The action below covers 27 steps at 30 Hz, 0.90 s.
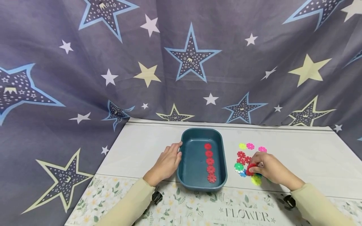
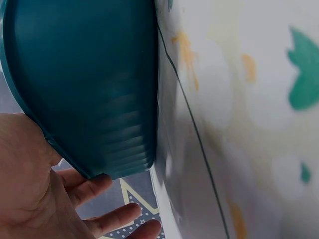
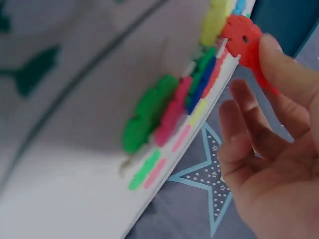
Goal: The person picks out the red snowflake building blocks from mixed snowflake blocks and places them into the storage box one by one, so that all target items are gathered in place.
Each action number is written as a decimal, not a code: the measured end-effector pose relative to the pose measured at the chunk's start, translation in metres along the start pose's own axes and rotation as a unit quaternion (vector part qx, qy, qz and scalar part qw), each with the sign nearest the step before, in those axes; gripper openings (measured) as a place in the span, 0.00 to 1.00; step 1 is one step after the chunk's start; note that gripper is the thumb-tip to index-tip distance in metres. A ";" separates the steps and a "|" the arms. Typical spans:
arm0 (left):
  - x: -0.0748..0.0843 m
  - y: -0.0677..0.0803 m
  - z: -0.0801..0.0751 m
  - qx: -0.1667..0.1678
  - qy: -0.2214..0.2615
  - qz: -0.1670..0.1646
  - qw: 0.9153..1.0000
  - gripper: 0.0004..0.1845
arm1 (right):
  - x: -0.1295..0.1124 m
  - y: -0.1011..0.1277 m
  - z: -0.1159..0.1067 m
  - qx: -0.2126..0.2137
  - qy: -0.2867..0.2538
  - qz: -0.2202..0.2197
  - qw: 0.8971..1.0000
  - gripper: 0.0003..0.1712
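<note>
A star-printed curtain (image 1: 181,62) hangs behind my counter (image 1: 158,147), whose near edge carries a flowered strip. Midway between the counter's left and right edges, close to the near edge, sits the teal tray (image 1: 189,157). My left hand (image 1: 166,164) lies against the tray's left wall, fingers (image 2: 107,221) straight and a little apart, gripping nothing (the wrist view shows them reaching under the tray's rim). Inside the tray, along its right side, five red discs (image 1: 210,162) lie in a row running from far to near. Right of the tray, toward the counter's near edge, is a loose pile of discs (image 1: 244,161) in red, green, yellow, pink and blue, some overlapping. My right hand (image 1: 268,169) rests at the pile's near right part, and its fingers (image 3: 284,64) are clamped on one red disc (image 1: 250,169), held just above the others at the pile's near side.
</note>
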<state>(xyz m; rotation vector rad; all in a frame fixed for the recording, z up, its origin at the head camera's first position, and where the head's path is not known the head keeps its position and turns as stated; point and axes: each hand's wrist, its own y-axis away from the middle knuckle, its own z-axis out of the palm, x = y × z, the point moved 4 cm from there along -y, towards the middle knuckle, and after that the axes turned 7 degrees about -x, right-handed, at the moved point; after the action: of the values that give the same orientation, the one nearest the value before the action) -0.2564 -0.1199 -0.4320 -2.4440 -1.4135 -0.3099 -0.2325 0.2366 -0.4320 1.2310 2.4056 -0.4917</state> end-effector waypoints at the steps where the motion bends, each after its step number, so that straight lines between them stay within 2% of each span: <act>1: 0.000 0.000 0.000 0.000 -0.001 0.001 1.000 0.22 | -0.002 0.000 -0.002 0.005 0.005 -0.009 1.000 0.07; 3: -0.001 -0.001 0.000 0.000 -0.001 0.002 1.000 0.21 | -0.005 -0.002 -0.004 0.011 0.016 -0.019 1.000 0.07; 7: -0.001 -0.001 0.001 -0.002 -0.005 0.003 1.000 0.22 | -0.016 -0.009 -0.008 0.008 0.014 -0.006 1.000 0.08; 10: -0.001 -0.001 0.000 -0.002 -0.009 0.003 1.000 0.22 | -0.032 -0.017 -0.011 0.012 -0.014 -0.011 1.000 0.09; 14: -0.002 -0.002 0.001 -0.001 -0.013 0.003 1.000 0.22 | -0.067 -0.032 -0.010 0.026 -0.040 -0.074 0.996 0.09; 18: -0.001 -0.002 -0.001 -0.003 -0.016 0.007 1.000 0.22 | -0.102 -0.052 0.004 0.020 -0.008 -0.155 0.988 0.07; 22: 0.001 -0.002 -0.002 -0.002 -0.018 0.009 1.000 0.21 | -0.124 -0.075 0.029 -0.030 0.019 -0.200 0.979 0.05; 24: 0.000 -0.002 -0.002 -0.001 -0.020 0.008 1.000 0.21 | -0.129 -0.087 0.044 -0.068 0.013 -0.197 0.978 0.05; 27: 0.000 -0.002 -0.001 -0.002 -0.021 0.005 1.000 0.21 | -0.130 -0.101 0.063 -0.114 -0.004 -0.168 0.979 0.06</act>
<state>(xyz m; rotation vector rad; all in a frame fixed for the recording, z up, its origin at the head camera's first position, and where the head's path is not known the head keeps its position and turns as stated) -0.2578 -0.1195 -0.4305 -2.4751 -1.4177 -0.2611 -0.2344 0.0617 -0.4095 0.7289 2.5875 -0.3025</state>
